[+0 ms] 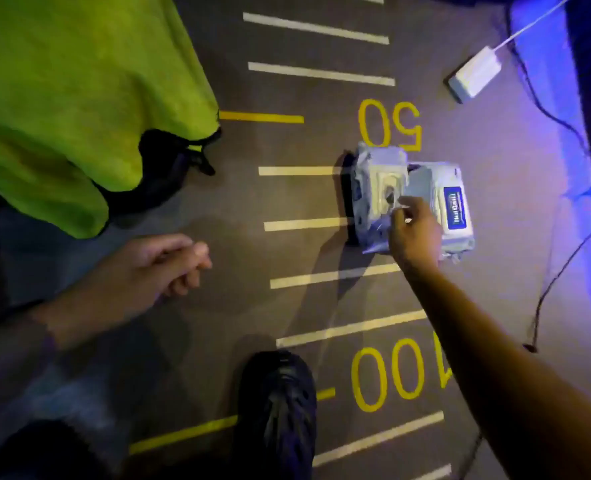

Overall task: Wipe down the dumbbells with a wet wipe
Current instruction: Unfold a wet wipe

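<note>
1. On the marked floor point(218, 289), just below the yellow "50": wet wipe pack point(412, 202), flap lifted open, lying flat.
2. At the pack's opening: right hand point(415, 233), fingertips point(403, 204) pinched together on what looks like a wipe edge; blur hides whether anything is truly gripped.
3. Well apart to the left: left hand point(155, 271), loosely curled, holding nothing, hovering above the floor.
4. Nowhere in view: dumbbells.
5. Step in hand, by judgement: drawing out a wipe; no wiping begun.
6. Next move likely calls for a steady upward pull, perhaps steadying the pack.
7. Further out: green cloth point(62, 98), dark shoe point(276, 410), white adapter point(474, 74) with cable.
</note>
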The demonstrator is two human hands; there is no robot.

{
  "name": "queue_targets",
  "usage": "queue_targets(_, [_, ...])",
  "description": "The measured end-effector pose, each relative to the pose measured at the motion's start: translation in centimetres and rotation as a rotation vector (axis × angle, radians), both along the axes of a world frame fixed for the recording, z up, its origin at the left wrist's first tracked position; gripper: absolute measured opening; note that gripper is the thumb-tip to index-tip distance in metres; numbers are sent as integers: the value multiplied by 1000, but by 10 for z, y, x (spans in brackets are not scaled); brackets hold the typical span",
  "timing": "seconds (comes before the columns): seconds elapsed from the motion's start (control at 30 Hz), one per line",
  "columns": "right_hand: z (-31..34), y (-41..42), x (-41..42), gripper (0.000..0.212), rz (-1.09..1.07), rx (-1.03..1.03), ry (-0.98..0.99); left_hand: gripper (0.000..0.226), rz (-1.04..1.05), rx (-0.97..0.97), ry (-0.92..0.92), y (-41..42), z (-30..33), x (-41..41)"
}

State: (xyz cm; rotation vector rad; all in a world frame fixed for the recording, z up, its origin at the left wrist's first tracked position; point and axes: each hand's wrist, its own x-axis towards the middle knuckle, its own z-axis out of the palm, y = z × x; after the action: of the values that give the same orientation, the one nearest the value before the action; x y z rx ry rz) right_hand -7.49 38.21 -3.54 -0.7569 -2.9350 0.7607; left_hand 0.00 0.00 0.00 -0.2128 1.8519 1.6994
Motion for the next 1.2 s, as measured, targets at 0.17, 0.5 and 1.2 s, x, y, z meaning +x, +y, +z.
queue_targets(0.17, [-9,5,-15,19,-53,-9,-71,78,117,30,-6,-14,9,12])
queue_targets(0.5, [-15,6,-33,20,-188,-99,-89,78,250,45,-112,-26,12,43])
queue_targets(1.2, [140,-220,174,36,181,-1460,-258,72,309,-11,221,-50,75,142])
